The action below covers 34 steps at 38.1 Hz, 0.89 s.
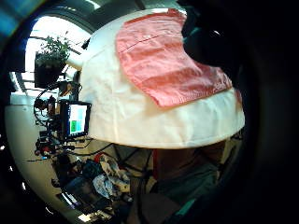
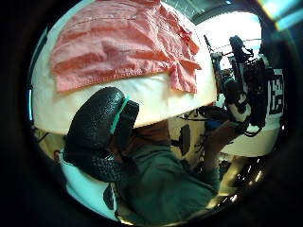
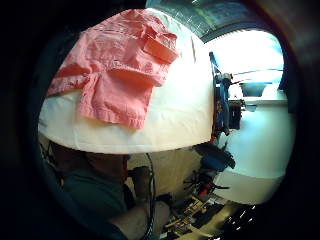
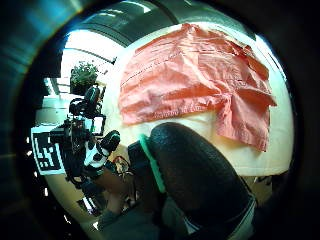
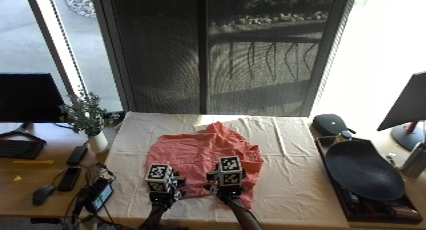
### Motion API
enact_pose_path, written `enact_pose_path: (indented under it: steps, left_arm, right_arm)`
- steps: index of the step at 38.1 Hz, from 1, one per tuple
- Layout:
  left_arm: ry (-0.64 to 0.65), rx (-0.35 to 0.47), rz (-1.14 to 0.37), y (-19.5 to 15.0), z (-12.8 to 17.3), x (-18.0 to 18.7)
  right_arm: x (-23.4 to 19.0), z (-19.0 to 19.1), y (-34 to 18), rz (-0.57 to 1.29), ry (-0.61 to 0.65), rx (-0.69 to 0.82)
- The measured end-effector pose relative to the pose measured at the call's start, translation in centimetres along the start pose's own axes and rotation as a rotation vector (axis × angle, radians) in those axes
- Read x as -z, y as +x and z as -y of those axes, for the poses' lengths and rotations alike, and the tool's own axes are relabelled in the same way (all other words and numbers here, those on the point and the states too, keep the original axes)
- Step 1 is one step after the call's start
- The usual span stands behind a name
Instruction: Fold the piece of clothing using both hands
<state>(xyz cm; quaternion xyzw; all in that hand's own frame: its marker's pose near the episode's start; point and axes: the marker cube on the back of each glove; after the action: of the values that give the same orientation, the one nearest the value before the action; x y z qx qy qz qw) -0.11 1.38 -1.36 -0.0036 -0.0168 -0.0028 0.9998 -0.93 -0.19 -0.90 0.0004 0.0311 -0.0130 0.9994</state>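
Lying spread on the table [image 5: 293, 155] toward its near edge, the shirt [image 5: 200, 157] is seen just beyond both hands; whether the left hand [image 5: 162, 186] and right hand [image 5: 226, 182] grip it cannot be told.

The salmon-pink garment [image 5: 203, 160] is matt, creased woven cloth; the table cover [image 5: 293, 165] is matt cream cloth.

Salmon garment [image 5: 205, 162] spreads across middle of cloth-covered table [image 5: 293, 155]; bare cloth open to its right and at far edge. Both gloved hands, left hand [image 5: 162, 182] and right hand [image 5: 228, 177], crowd near edge. Potted plant [image 5: 85, 117] flanks left side, dark tray [image 5: 363, 172] flanks right.
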Motion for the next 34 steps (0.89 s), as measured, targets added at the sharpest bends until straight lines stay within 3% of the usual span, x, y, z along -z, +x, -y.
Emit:
enact_pose_path:
  steps: [13,28,34]
  left_arm:
    - [0.01,-0.028,0.021,0.9,-0.2,-0.9]
    - [-0.193,-0.034,0.037,0.0,5.1,-12.5]
    - [-0.197,-0.061,-0.056,0.6,3.4,-10.1]
  right_arm:
    - [-2.3,0.4,2.8,-0.063,-0.085,0.003]
    - [-11.2,2.5,7.6,-0.053,-0.32,-0.045]
    - [-9.8,1.4,7.2,0.09,-0.31,0.058]
